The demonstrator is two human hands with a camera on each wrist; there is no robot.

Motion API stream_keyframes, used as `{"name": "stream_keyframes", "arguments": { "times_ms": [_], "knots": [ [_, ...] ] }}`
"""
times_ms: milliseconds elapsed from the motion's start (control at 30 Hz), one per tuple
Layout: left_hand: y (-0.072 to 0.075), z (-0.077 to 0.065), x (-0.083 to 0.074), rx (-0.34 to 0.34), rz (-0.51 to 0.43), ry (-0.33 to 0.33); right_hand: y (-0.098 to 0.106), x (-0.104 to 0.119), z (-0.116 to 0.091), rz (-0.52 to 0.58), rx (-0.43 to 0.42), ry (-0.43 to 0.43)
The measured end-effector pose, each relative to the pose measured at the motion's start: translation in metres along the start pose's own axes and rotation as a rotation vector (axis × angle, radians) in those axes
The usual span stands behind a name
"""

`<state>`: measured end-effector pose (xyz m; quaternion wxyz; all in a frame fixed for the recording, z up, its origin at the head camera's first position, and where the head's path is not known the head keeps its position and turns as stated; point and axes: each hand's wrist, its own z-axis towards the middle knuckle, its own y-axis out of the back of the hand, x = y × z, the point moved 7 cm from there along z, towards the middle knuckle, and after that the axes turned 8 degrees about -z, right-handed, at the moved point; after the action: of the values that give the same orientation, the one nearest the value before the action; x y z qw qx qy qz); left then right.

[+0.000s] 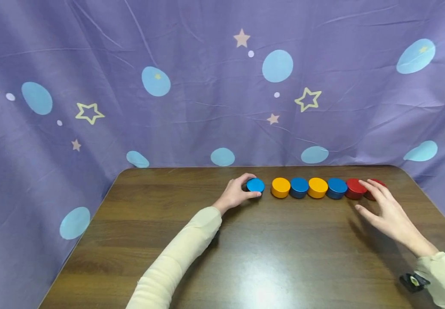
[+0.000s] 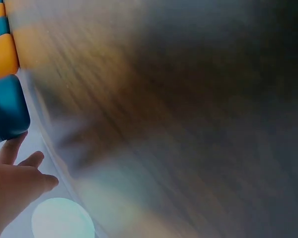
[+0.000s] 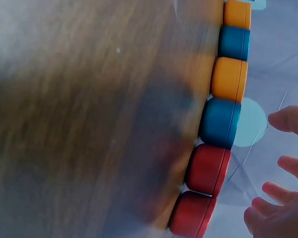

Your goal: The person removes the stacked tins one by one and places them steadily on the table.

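Note:
My left hand [image 1: 234, 194] pinches a round blue tin [image 1: 255, 185] between thumb and fingers, at the left end of a row of tins. In the left wrist view this tin [image 2: 9, 108] looks dark teal, with fingertips at its lower edge. Rightward from it come a yellow tin [image 1: 280, 188], a blue tin [image 1: 299, 187], another yellow tin [image 1: 317, 188], another blue tin [image 1: 336, 189] and two red tins [image 1: 355, 189]. Over the red end hovers my right hand [image 1: 390, 216], fingers spread and holding nothing; it partly covers the last red tin [image 3: 192, 214].
The tins stand along the far edge of a brown wooden table [image 1: 160, 223]. Behind it hangs a purple curtain [image 1: 199, 98] with stars and light blue ovals. A small black device [image 1: 414, 282] sits at my right sleeve.

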<state>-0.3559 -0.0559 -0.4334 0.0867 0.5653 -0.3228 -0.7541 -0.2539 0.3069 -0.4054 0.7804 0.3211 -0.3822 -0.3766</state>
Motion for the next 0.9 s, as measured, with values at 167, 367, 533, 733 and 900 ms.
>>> {"name": "stream_keyframes", "arguments": {
  "times_ms": [167,367,533,733,900],
  "knots": [
    [-0.005,0.005,0.002,0.008,0.007,0.014,-0.004,0.01,-0.001,-0.037,0.03,0.05],
    [-0.013,0.009,-0.001,0.04,0.032,0.022,-0.011,0.03,-0.003,-0.158,0.071,0.155],
    [-0.017,0.01,-0.001,0.063,0.04,0.042,-0.018,0.042,-0.006,-0.198,0.118,0.18],
    [-0.02,0.011,0.001,0.081,0.031,0.063,-0.026,0.05,-0.01,-0.213,0.182,0.15],
    [-0.023,0.013,0.001,0.093,0.036,0.067,-0.03,0.056,-0.013,-0.216,0.209,0.149]
  ]
}}
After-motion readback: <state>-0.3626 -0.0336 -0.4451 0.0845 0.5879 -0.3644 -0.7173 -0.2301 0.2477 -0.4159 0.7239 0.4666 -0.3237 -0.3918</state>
